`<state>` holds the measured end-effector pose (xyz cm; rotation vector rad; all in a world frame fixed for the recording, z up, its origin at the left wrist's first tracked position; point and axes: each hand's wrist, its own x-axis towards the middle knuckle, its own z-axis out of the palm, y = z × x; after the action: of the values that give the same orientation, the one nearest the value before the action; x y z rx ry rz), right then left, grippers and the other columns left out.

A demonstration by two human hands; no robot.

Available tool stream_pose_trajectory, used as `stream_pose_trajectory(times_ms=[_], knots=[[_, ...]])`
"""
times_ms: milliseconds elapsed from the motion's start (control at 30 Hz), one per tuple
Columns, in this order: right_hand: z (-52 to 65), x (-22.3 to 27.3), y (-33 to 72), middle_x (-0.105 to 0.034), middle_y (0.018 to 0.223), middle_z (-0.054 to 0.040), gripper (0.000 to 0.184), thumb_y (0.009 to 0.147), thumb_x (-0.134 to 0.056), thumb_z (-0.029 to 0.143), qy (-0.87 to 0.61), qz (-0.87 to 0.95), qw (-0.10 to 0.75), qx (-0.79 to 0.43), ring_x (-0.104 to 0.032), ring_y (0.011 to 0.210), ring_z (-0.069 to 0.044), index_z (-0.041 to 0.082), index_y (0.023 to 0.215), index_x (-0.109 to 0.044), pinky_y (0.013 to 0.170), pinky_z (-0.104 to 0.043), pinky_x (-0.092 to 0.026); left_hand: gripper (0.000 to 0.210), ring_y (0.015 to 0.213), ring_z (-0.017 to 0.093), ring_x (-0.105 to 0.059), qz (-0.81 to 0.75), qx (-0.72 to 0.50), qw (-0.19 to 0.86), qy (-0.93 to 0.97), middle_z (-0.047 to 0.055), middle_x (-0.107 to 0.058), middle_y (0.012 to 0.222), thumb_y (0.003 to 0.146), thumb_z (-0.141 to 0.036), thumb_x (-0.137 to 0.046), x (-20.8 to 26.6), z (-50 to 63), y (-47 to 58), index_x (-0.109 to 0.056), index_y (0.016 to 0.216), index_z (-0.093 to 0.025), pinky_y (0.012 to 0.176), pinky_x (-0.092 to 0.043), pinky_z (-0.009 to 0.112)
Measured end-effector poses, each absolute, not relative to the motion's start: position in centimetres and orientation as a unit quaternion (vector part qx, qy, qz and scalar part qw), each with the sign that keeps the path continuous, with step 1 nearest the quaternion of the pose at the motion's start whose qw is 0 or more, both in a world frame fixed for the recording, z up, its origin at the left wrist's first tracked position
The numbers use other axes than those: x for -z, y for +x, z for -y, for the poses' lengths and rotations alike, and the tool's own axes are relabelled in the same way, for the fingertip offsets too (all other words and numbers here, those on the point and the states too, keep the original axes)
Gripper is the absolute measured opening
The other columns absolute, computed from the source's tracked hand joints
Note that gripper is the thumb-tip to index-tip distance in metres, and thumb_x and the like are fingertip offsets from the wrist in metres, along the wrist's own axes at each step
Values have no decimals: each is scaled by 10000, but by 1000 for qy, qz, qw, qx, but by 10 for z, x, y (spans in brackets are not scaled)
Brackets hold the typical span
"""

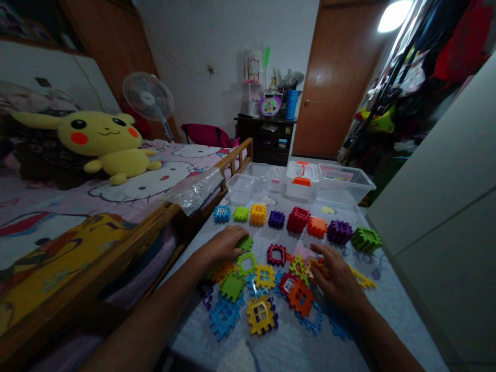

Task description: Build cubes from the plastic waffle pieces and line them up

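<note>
My left hand has its thumb and fingers around the edge of a green building tile. My right hand is over the right side of the loose pile, fingers apart, close to an orange tile that it partly covers. Between the hands lie a dark red frame tile, a light green frame tile and a yellow window tile. Nearer to me are a blue window tile, another yellow window tile and an orange window tile.
Behind the pile runs a row of stacked tiles sorted by colour, including a red stack and a green stack. Clear plastic bins and a lidded box with orange clasps stand at the far end. A wooden bed rail borders the left.
</note>
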<state>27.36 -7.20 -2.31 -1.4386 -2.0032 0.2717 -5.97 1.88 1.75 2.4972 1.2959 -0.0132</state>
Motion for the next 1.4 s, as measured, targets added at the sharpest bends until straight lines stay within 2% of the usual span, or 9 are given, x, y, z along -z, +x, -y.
stream_pose_trajectory(times_ms=[367, 600, 700, 867, 1100, 1300, 1400], knots=[[73, 23, 272, -615, 1213, -108, 398, 860, -521, 277, -549, 766, 317, -110, -577, 1128, -273, 218, 1253, -530, 951, -473, -491, 445, 1094, 259, -564, -496, -4, 132, 858, 102, -622, 1141, 697, -290, -683, -12, -20, -63, -609, 1123, -185, 953, -433, 343], [73, 24, 273, -619, 1222, -107, 403, 856, -515, 275, -546, 766, 322, -106, -580, 1132, -275, 224, 1255, -535, 953, -478, -489, 552, 1176, 260, -527, -530, -56, 108, 839, 97, -582, 1230, 697, -258, -671, -19, -26, -75, -554, 1233, -199, 1027, -394, 357], [73, 23, 272, -623, 1220, -105, 417, 845, -519, 270, -546, 765, 325, -106, -581, 1135, -277, 228, 1259, -541, 959, -478, -487, 532, 1173, 248, -526, -524, -87, 92, 842, 79, -584, 1220, 701, -243, -651, -15, -31, -85, -547, 1222, -216, 1037, -391, 362], [73, 23, 272, -623, 1209, -112, 409, 846, -524, 274, -547, 765, 322, -113, -582, 1125, -278, 220, 1251, -542, 949, -474, -492, 516, 1125, 255, -546, -513, -110, 92, 846, 93, -598, 1175, 690, -221, -651, -14, -30, -89, -550, 1194, -180, 1015, -413, 370], [74, 15, 263, -614, 1218, -118, 407, 865, -553, 317, -544, 758, 337, -128, -560, 1140, -292, 223, 1260, -539, 968, -507, -467, 439, 1061, 223, -572, -458, -154, 140, 864, 65, -594, 1150, 738, -241, -653, -42, -4, -49, -545, 1162, -215, 944, -459, 344], [81, 5, 245, -537, 1328, -133, 704, 807, -679, 394, -500, 773, 351, -170, -490, 1231, -317, 245, 1424, -374, 1021, -534, -421, 368, 997, 214, -575, -359, -133, 183, 905, 51, -585, 1106, 749, -270, -663, -56, 23, 15, -567, 1103, -249, 859, -479, 327], [83, 4, 244, -565, 1296, -116, 603, 820, -666, 346, -489, 784, 334, -184, -508, 1211, -311, 263, 1374, -443, 1009, -527, -431, 362, 952, 213, -581, -320, -124, 189, 920, 53, -589, 1060, 730, -264, -677, -53, 31, 35, -577, 1078, -243, 824, -485, 320]])
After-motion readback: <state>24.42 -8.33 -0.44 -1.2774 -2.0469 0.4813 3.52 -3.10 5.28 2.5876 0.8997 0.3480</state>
